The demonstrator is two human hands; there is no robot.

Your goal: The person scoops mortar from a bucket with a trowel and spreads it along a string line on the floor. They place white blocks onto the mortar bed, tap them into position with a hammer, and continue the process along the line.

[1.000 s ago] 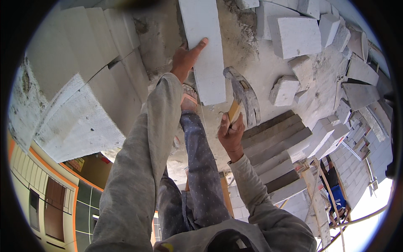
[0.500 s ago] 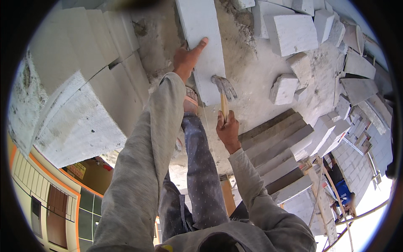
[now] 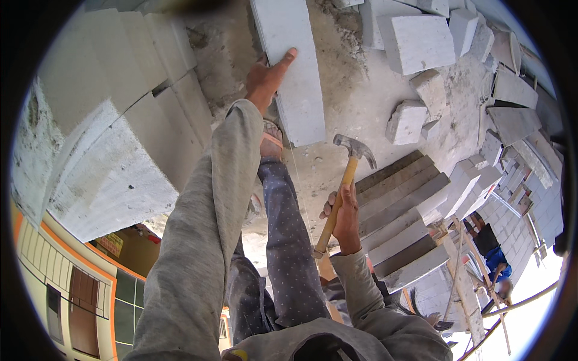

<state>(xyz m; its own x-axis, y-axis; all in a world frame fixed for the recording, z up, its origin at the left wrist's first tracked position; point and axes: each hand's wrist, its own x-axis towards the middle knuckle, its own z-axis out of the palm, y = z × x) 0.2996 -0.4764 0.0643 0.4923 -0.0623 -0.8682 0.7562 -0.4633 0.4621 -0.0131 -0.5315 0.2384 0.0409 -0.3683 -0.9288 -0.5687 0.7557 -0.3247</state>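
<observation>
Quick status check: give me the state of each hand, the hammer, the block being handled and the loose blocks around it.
Left hand: pressed flat on the long pale grey concrete block, fingers extended.
Right hand: closed around the wooden-handled claw hammer.
Wooden-handled claw hammer: raised, steel head up, touching nothing.
Long pale grey concrete block: lying on the mortar-dusted floor.
Loose grey block pieces: scattered at right, some broken.

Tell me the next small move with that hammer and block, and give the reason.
Probably bring the claw hammer down in a light tap on the near end of the long grey block. The right hand holds it raised just beside that end, while the left hand steadies the block's left edge.
</observation>
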